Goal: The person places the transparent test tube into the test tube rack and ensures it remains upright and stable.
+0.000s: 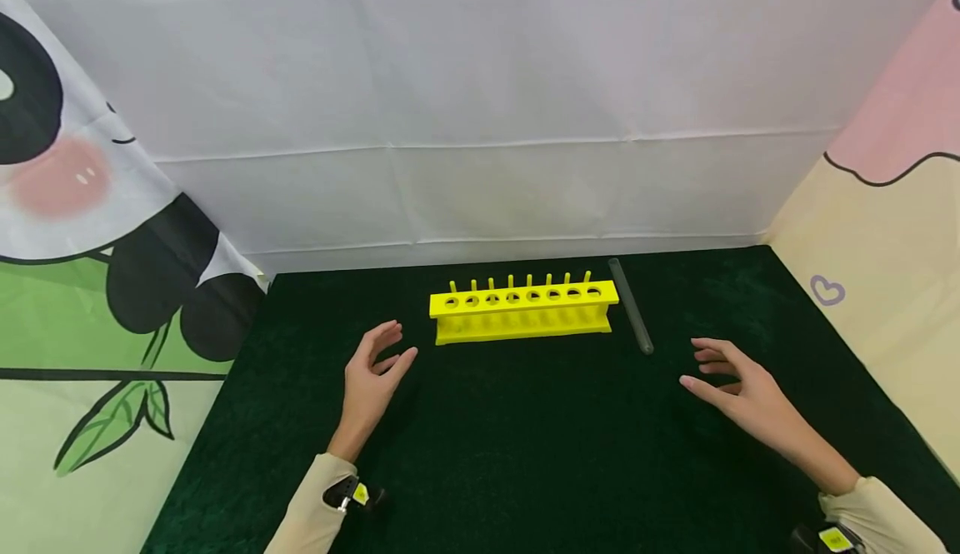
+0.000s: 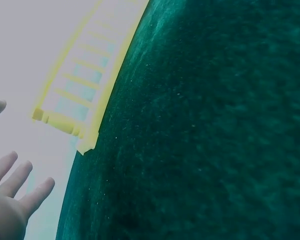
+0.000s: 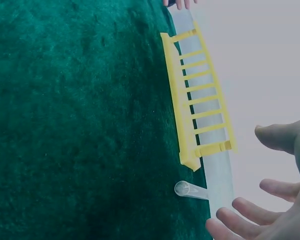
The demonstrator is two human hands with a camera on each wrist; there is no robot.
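A yellow test tube rack (image 1: 523,311) with a row of round holes and upright pegs stands on the dark green cloth. Just right of it lies a clear test tube (image 1: 632,307), pointing away from me; its rounded near end shows in the right wrist view, where the tube (image 3: 191,190) is beside the rack (image 3: 177,100). My left hand (image 1: 371,383) hovers left of the rack, fingers loosely bent, holding nothing. To the right of the tube, my right hand (image 1: 753,400) is held in the air with fingers apart and nothing in them. Neither hand touches the rack or tube.
Dark green cloth (image 1: 510,454) covers the table. A white fabric backdrop (image 1: 510,104) rises behind its far edge. Printed cloths hang at the left (image 1: 82,304) and right (image 1: 885,246). Both wrists wear black straps with small devices.
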